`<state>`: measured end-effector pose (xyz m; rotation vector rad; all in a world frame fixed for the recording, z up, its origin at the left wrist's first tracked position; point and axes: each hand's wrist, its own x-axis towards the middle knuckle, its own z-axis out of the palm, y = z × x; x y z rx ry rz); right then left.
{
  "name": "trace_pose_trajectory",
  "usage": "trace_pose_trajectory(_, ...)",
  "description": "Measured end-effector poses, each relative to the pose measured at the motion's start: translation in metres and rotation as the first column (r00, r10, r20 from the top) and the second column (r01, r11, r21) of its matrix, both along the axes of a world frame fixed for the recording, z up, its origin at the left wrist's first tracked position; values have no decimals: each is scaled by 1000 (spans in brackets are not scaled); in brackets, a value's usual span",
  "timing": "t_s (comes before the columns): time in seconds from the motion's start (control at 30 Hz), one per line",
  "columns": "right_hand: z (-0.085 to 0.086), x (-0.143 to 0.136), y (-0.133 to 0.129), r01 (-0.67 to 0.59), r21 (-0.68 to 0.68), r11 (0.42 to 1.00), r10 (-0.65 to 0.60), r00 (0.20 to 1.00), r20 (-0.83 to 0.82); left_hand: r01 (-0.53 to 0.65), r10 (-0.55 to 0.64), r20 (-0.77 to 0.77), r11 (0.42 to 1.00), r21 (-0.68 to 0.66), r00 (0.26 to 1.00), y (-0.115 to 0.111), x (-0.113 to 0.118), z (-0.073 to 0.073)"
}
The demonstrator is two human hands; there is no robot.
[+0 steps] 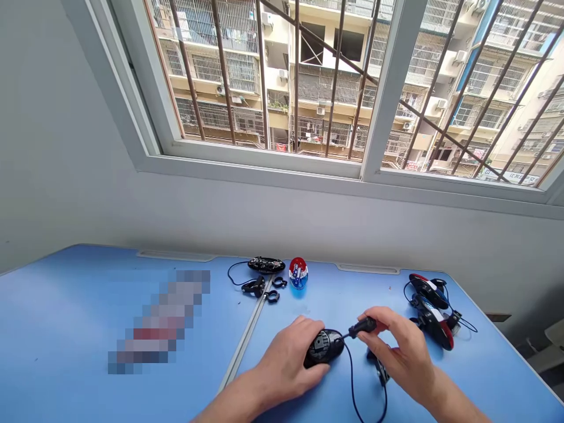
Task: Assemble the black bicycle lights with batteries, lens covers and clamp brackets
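Observation:
My left hand (293, 355) is closed round a black oval device (325, 346) with a grille, low over the blue table. In my right hand (399, 352) a black screwdriver (363, 326) is pinched by its handle, its shaft pointing left at the device's right end. A thin black cable (352, 376) hangs from the device and loops down in front. A black clamp-like part (379, 367) lies beneath my right hand, partly hidden by it.
On the blue table (79, 305), a black oval device (267, 265), black rings (272, 296) and a red-and-blue capsule (298, 274) are at the back. Red-and-black devices (434, 320) lie right. A blurred item (161, 323) lies left. Behind is a barred window (273, 164).

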<state>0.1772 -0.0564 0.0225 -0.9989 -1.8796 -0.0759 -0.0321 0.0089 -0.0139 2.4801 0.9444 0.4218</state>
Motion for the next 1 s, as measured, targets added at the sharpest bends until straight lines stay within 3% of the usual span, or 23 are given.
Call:
trace_pose_trajectory(0.3,-2,0,-2,-26,12,1000,26,998,54,-3,3,8,1000,-16,1000,-1,0,1)
trace_pose_trajectory(0.53,-8,1,4,-115,111,987,101,988,119,-9,9,5,1000,14,1000,0,2,-3)
trace_pose_trajectory(0.77,-5,4,5,-95,64,993,88,990,110,-10,10,9,1000,-11,1000,-1,0,-3)
trace_pose_trajectory(1.0,-7,4,4,-52,-6,999,52,997,-53,0,0,14,1000,-15,1000,0,1,-1)
